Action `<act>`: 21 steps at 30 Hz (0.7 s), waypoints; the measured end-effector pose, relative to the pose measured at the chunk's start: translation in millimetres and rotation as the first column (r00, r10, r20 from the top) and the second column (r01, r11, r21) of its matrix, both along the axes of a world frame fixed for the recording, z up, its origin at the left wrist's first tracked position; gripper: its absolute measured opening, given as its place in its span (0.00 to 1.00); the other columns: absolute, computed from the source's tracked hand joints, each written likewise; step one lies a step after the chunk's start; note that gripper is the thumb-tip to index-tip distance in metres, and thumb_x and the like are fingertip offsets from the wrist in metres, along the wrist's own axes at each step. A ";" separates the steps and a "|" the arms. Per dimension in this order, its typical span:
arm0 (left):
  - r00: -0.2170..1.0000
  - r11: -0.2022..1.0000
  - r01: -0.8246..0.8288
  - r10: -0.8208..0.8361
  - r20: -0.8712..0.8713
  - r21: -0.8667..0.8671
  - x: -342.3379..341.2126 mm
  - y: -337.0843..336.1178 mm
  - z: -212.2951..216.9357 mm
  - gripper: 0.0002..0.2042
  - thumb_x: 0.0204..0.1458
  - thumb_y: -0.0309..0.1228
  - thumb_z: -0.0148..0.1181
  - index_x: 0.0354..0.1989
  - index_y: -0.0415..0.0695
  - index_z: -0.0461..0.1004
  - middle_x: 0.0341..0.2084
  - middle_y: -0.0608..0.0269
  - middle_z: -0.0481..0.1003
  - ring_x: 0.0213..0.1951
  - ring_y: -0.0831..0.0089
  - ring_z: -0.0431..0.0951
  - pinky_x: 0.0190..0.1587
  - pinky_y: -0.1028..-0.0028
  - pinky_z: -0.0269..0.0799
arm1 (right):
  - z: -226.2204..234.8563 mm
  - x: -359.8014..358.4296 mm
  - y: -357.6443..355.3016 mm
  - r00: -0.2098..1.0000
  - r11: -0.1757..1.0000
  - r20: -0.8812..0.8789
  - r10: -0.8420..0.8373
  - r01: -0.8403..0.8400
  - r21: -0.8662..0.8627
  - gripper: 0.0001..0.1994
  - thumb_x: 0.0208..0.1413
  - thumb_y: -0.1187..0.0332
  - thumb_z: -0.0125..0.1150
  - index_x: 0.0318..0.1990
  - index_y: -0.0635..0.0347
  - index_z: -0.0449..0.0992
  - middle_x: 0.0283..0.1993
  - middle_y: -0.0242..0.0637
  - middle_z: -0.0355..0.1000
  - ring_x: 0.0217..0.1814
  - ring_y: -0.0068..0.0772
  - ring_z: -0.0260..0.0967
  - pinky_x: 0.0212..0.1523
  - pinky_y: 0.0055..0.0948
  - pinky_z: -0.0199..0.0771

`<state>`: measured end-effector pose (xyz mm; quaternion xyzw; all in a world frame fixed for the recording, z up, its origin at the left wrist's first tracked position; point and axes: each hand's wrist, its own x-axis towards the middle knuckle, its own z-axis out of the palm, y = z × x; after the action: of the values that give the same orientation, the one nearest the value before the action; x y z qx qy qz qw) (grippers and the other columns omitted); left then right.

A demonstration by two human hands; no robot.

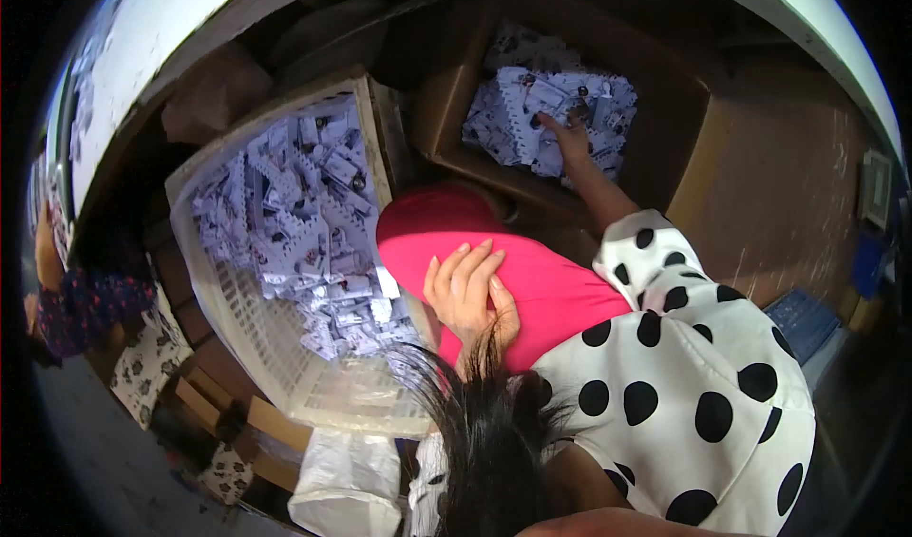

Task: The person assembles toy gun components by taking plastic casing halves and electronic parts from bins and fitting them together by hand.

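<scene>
My right hand (570,143) reaches down into a brown cardboard box (691,124). Its thumb and fingers close around white notched-edge strips (521,109) on top of a heap of similar flat pieces; the fingertips are partly hidden among them. Palm down, my left hand (467,295) lies with outstretched fingers on the pink cloth over my leg (560,285) and holds nothing. Left of my leg, a cream plastic basket (256,333) is loaded with many more white notched pieces (294,204), some bearing small dark round parts.
A pale curved table edge (218,24) runs overhead. At far left another person's dark patterned sleeve (95,309) shows. A white bag-lined container (347,485) stands below the basket, near small open cartons (204,394). Blue flat items (803,323) lie at right.
</scene>
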<state>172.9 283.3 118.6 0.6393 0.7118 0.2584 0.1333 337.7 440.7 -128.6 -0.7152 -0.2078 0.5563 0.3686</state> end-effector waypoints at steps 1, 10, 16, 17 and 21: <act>1.000 1.000 -0.012 0.012 0.013 0.009 4.5 3.6 -0.2 0.13 0.45 0.25 0.50 0.40 0.47 0.75 0.41 0.65 0.75 0.49 0.64 0.70 0.59 0.58 0.52 | 15.2 12.0 2.2 0.998 0.999 0.062 0.009 -0.012 0.041 0.45 0.34 0.55 0.74 0.58 0.74 0.59 0.49 0.45 0.69 0.47 0.32 0.67 0.47 0.27 0.67; 0.621 0.966 -0.227 0.239 0.747 -0.121 -15.4 30.5 9.4 0.35 0.46 0.36 0.66 0.58 0.35 0.54 0.51 0.44 0.64 0.52 0.58 0.67 0.55 0.66 0.62 | 268.6 -13.8 -41.9 0.898 0.875 -0.101 0.429 -0.385 0.292 0.24 0.45 0.72 0.68 0.49 0.69 0.67 0.43 0.40 0.73 0.43 0.25 0.70 0.45 0.23 0.67; 0.087 0.912 -0.390 0.174 0.981 -0.128 -45.8 -28.2 29.3 0.17 0.47 0.29 0.64 0.44 0.36 0.71 0.35 0.65 0.75 0.36 0.79 0.73 0.42 0.77 0.68 | 310.0 -83.3 -105.7 0.704 0.747 -0.273 0.655 -0.551 0.372 0.27 0.47 0.71 0.67 0.54 0.65 0.63 0.41 0.35 0.72 0.39 0.20 0.69 0.37 0.18 0.67; 0.047 0.886 -0.448 0.159 0.986 -0.121 -55.9 -46.3 29.3 0.15 0.47 0.27 0.64 0.43 0.36 0.71 0.35 0.65 0.75 0.36 0.79 0.73 0.42 0.77 0.68 | 309.0 -95.8 -116.6 0.655 0.712 -0.287 0.699 -0.603 0.359 0.28 0.46 0.71 0.67 0.54 0.63 0.62 0.44 0.36 0.71 0.42 0.22 0.69 0.42 0.20 0.67; -0.123 0.753 -0.639 0.101 0.987 -0.156 -102.2 -127.6 10.0 0.16 0.49 0.24 0.61 0.47 0.37 0.69 0.37 0.63 0.75 0.36 0.78 0.75 0.40 0.77 0.70 | 289.2 -146.6 -159.9 0.384 0.454 -0.243 0.891 -0.733 0.506 0.35 0.48 0.69 0.66 0.62 0.62 0.54 0.56 0.44 0.61 0.59 0.34 0.59 0.60 0.31 0.56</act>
<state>70.7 155.6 128.6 0.0443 0.4949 0.7825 0.3752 191.1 280.9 160.7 -0.2844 -0.5235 0.7804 0.1897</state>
